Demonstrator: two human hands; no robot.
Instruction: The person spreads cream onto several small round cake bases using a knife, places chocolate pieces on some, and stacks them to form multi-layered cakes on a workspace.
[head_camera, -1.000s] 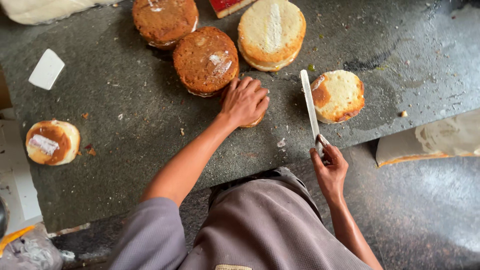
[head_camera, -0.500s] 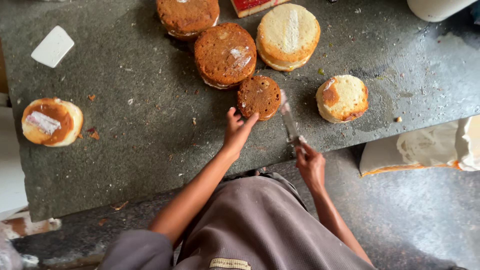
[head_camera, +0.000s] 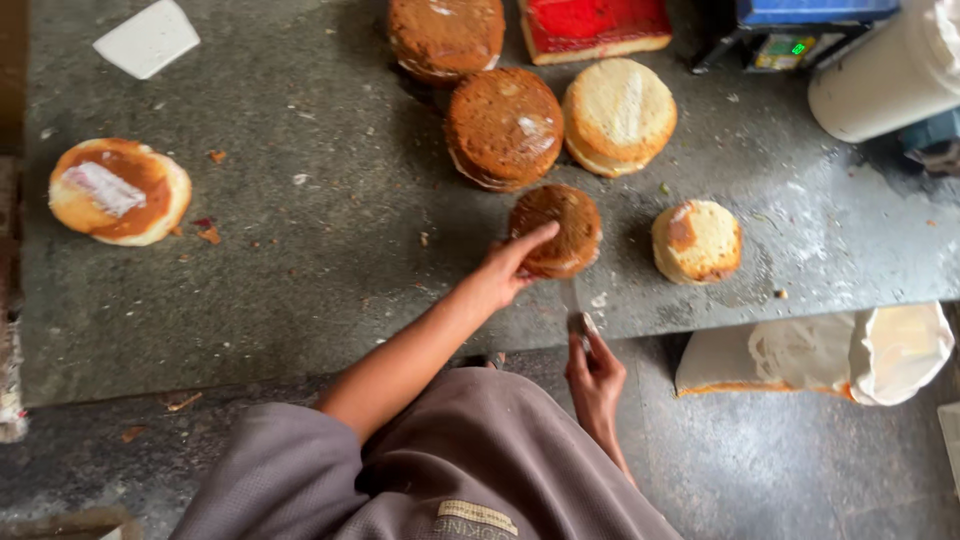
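Observation:
A small round brown cake (head_camera: 560, 225) lies near the front edge of the grey stone counter (head_camera: 300, 270). My left hand (head_camera: 510, 265) rests its fingertips on the cake's near side. My right hand (head_camera: 595, 375) grips the handle of a long knife (head_camera: 572, 305), whose blade runs into the cake from the front, mostly hidden under it. A small pale cake (head_camera: 697, 240) sits just to the right.
Behind stand a large brown cake (head_camera: 503, 127), a pale round cake (head_camera: 620, 115), another brown cake (head_camera: 446, 35) and a red-topped slab (head_camera: 594, 25). A glazed cake (head_camera: 118, 190) lies far left. A white tub (head_camera: 885, 75) and a white sack (head_camera: 830, 350) are at the right.
The knife has moved left from beside the small pale cake and its blade has gone into the small brown cake. My left hand has slid off the cake's top to its near edge.

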